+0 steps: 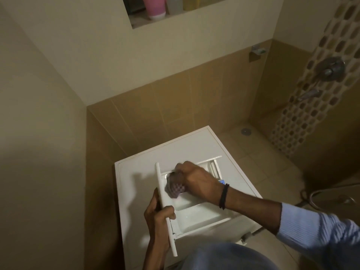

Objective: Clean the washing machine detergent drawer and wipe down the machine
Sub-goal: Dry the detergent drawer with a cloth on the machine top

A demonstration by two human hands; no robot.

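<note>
Dim bathroom. Beige walls [39, 94] over tan tiles [175, 98], niche [140, 21] with bottles [154, 6], mosaic strip [303, 117] with shower valve [331, 70], tiled floor [259, 166] with drain [245, 131].

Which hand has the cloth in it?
The right hand, the one with the black wristband, grips the cloth inside the drawer; the left hand only holds the drawer's front panel.

light: dim, warm yellow | brightest: white washing machine top [175, 149] | shadow: dark patch falls leftward on that top | blur: sleeve [311, 227] smeared | edges: walls [48, 133] bow, corners darken
</note>
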